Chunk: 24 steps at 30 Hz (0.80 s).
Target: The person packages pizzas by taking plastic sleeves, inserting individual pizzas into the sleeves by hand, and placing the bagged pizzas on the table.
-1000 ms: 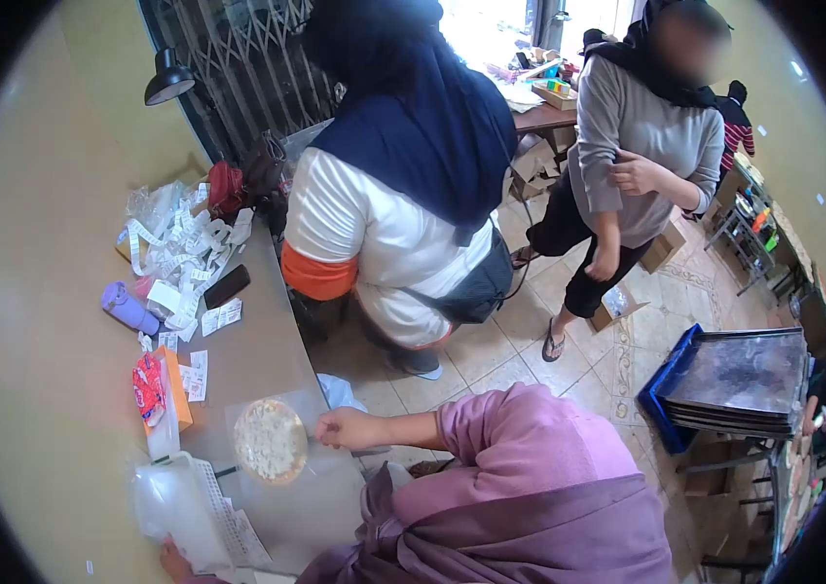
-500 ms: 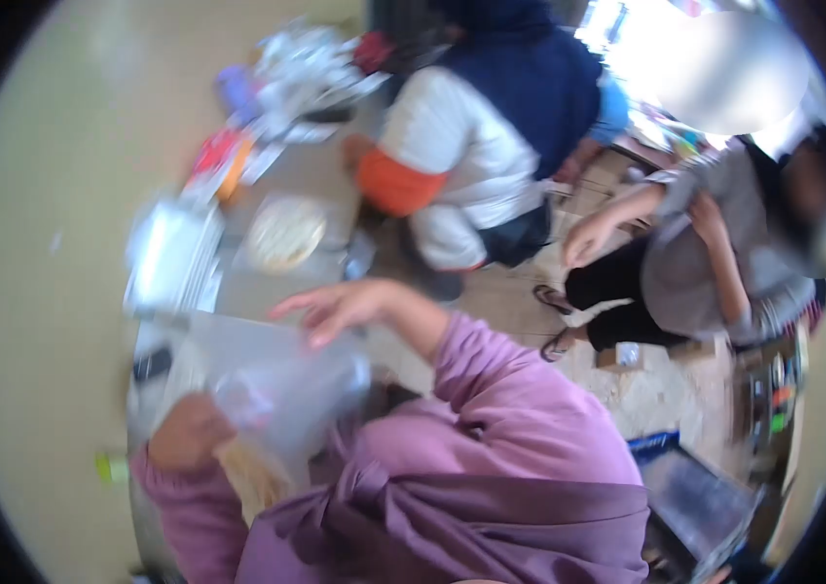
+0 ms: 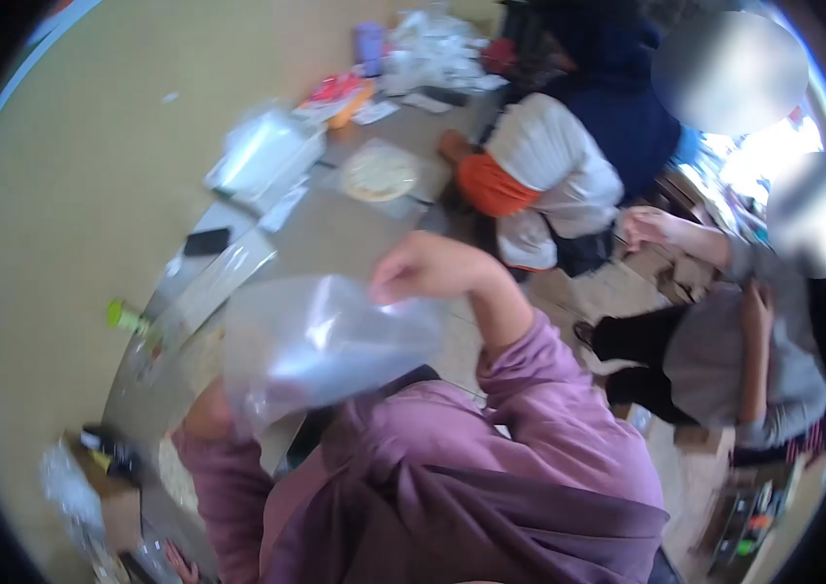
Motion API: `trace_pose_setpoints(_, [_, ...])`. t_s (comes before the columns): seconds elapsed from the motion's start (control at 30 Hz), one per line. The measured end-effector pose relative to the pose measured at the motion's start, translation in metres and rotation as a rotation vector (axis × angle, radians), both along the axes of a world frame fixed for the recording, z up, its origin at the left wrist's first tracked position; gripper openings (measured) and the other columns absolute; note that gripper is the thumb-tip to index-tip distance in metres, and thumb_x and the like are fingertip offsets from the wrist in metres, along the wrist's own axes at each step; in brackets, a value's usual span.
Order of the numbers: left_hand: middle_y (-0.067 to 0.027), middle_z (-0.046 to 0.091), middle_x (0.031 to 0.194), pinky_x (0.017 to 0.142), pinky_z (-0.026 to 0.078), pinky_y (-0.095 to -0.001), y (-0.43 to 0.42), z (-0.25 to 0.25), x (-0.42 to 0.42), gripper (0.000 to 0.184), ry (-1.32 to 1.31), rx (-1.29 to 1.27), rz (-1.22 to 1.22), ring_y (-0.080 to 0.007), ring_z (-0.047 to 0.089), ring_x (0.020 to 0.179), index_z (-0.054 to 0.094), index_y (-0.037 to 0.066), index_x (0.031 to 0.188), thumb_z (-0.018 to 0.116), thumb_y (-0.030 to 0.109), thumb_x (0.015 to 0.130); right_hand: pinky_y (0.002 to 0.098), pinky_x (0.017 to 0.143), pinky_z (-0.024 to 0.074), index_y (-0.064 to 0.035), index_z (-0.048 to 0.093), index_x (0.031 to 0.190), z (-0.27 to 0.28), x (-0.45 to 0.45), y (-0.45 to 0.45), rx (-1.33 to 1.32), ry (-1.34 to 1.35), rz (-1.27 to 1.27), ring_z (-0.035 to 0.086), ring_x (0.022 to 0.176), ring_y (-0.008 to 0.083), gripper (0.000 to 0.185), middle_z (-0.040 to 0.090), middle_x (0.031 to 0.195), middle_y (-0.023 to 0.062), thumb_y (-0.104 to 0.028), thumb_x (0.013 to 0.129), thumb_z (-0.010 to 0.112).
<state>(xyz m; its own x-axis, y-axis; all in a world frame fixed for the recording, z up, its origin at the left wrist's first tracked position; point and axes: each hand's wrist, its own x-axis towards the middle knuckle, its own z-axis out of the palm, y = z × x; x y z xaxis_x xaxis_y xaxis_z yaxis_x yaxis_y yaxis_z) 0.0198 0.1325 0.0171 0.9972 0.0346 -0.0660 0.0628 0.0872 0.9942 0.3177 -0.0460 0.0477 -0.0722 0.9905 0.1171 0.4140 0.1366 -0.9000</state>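
Observation:
A clear plastic bag (image 3: 330,341) is spread in front of my body, between my two hands. My right hand (image 3: 427,268) pinches its upper right edge, fingers pressed together. At the bag's left end, my left hand (image 3: 206,414) grips the plastic; its fingers are mostly covered by the film and blurred. Below my left forearm, part of a pale round flat item (image 3: 177,475) shows on the table. Farther along lies another pale round item (image 3: 381,170) on clear plastic.
The grey table (image 3: 335,229) runs along the wall, holding a stack of clear plastic (image 3: 267,151), a black phone (image 3: 206,241) and a white plastic heap (image 3: 432,49). One person in white and orange (image 3: 554,151) sits beside it; another in grey (image 3: 739,350) is at right. A cardboard box (image 3: 121,516) is lower left.
My right hand, earlier open with fingers spread, has closed on the bag's edge. The bag is now stretched wider between my hands. The view has turned, shifting the table rightward.

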Motion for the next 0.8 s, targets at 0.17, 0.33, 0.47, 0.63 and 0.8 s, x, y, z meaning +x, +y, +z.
trace_pose_setpoints(0.17, [-0.0122,0.061,0.099,0.072,0.048,-0.0315,-0.031,0.003,0.018,0.053,0.02,-0.27,0.141,-0.021,0.059,0.088,0.058,-0.006,0.102,0.052,0.043,0.084,0.0255,0.06,0.044,-0.0013,0.063,0.081,0.009,-0.016,-0.02,-0.052,-0.097,-0.014,0.057,0.064,0.0109,0.008,0.062,0.07,0.0037,-0.006,0.075,0.063])
trace_pose_setpoints(0.33, [-0.0076,0.062,0.089,0.067,0.047,-0.0277,-0.057,0.017,0.039,0.063,-0.174,-0.034,0.06,-0.0186,0.059,0.076,0.052,-0.007,0.11,0.051,0.05,0.084,0.0309,0.06,0.0459,-0.0036,0.065,0.074,0.019,-0.012,-0.046,-0.023,-0.286,-0.15,0.061,0.065,0.0207,0.009,0.063,0.069,0.0085,-0.004,0.066,0.065])
trace_pose_setpoints(0.47, [-0.0138,0.057,0.106,0.084,0.043,-0.0314,-0.061,0.025,0.029,0.069,-0.112,0.302,0.18,-0.0215,0.054,0.102,0.046,-0.007,0.12,0.056,0.049,0.081,0.033,0.06,0.0457,-0.0042,0.064,0.073,0.012,0.011,-0.067,0.003,-0.39,-0.244,0.061,0.065,0.0245,0.011,0.063,0.068,0.01,-0.007,0.063,0.068])
trace_pose_setpoints(0.63, [-0.0175,0.04,0.128,0.092,0.041,-0.0369,-0.032,0.024,-0.095,0.054,-0.442,0.089,1.329,-0.0287,0.05,0.105,0.03,0.0,0.131,0.047,0.026,0.087,0.0356,0.057,0.0429,-0.0076,0.063,0.071,-0.006,0.045,-0.095,0.007,-0.428,-0.23,0.058,0.062,0.0273,0.007,0.06,0.065,0.0108,-0.012,0.065,0.065])
trace_pose_setpoints(0.8, [-0.015,0.048,0.122,0.084,0.046,-0.0343,-0.055,-0.032,-0.175,0.05,-0.759,-0.14,2.036,-0.0253,0.051,0.106,0.049,0.013,0.122,0.06,0.035,0.078,0.038,0.054,0.0396,-0.0026,0.056,0.067,-0.019,0.057,-0.122,-0.09,-0.402,-0.217,0.056,0.061,0.0309,0.02,0.057,0.062,0.0136,-0.017,0.065,0.07])
